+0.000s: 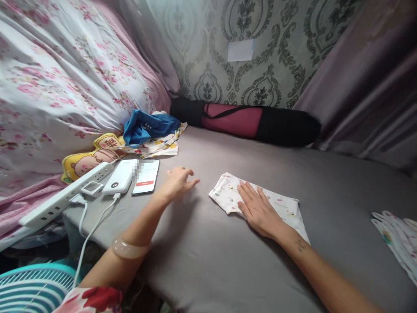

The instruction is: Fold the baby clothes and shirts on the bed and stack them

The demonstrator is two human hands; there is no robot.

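A small white printed garment (283, 201), folded in half lengthwise and looking like child's pants, lies on the grey bedsheet (202, 248). My right hand (259, 208) rests flat on top of it, palm down with the fingers stretched out, covering its middle. Left of the garment and apart from it, my left hand (180, 182) hovers over the sheet. Its fingers are spread and slightly curled, with nothing in them. Close by that hand lies a phone (146, 177) with a lit screen, beside a white power bank (120, 177).
A white power strip (65, 195), a plugged-in cable and a yellow cartoon pillow (93, 161) lie at the left. Behind them are a blue cloth (150, 126) and printed clothes. A long black and pink bag (234, 119) lies along the wall. More folded clothing (395, 237) sits far right.
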